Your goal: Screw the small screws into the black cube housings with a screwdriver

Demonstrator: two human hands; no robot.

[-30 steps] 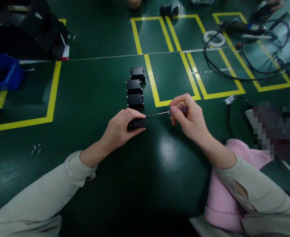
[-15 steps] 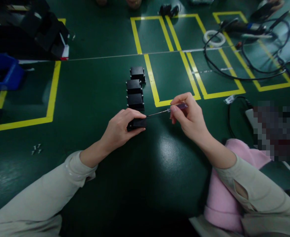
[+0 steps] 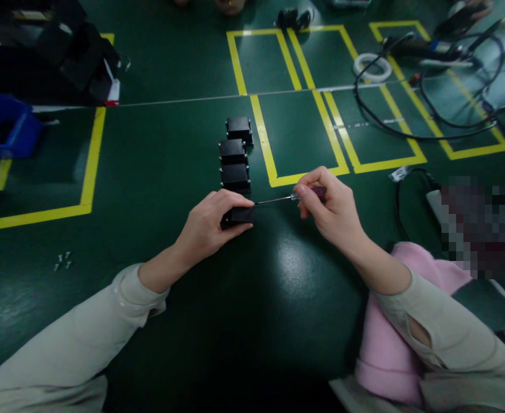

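Three black boxes [image 3: 233, 150] stand in a row on the green worktop [image 3: 179, 143], beyond the left hand [image 3: 207, 222], whose grip pinches a nearer box [image 3: 241, 215] between thumb and fingers. The right hand's [image 3: 333, 205] grip pinches a screwdriver [image 3: 319, 192] — its tip at that box's far right corner. Small screws [image 3: 67, 264] lie near left.

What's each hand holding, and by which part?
Left hand: a black block, by its near and far sides. Right hand: a screwdriver, by its handle.
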